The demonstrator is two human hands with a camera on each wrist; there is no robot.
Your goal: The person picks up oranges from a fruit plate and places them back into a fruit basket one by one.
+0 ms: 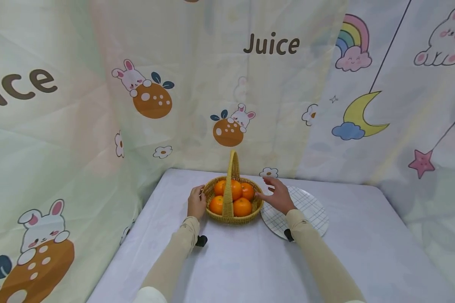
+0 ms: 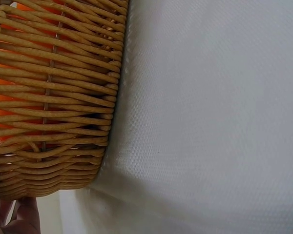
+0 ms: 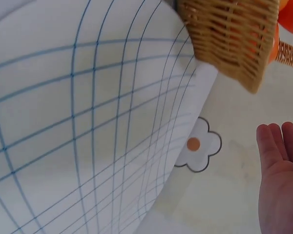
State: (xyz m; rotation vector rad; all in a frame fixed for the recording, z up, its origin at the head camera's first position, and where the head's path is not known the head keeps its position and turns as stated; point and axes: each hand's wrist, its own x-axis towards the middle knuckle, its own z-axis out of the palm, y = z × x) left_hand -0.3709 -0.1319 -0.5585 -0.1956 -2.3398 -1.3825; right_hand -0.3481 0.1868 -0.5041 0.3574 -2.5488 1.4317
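A yellow wicker basket (image 1: 228, 219) with a tall arched handle holds several oranges (image 1: 242, 207). At its left rim is my left hand (image 1: 196, 203), fingers bent against the woven side; in the left wrist view only part of the fingers (image 2: 27, 214) shows at the lower corner, beside the wicker wall (image 2: 53, 102). My right hand (image 1: 280, 196) hovers by the basket's right rim with thumb and fingers spread apart. In the right wrist view its palm (image 3: 283, 190) faces the camera and holds nothing. Beneath that hand lies a round white plate (image 1: 312, 210) with blue grid lines.
A white cloth covers the table (image 1: 242, 261). Behind it hangs a curtain (image 1: 189, 84) printed with rabbits, oranges and a moon, close to the table's back edge. The plate sits right beside the basket.
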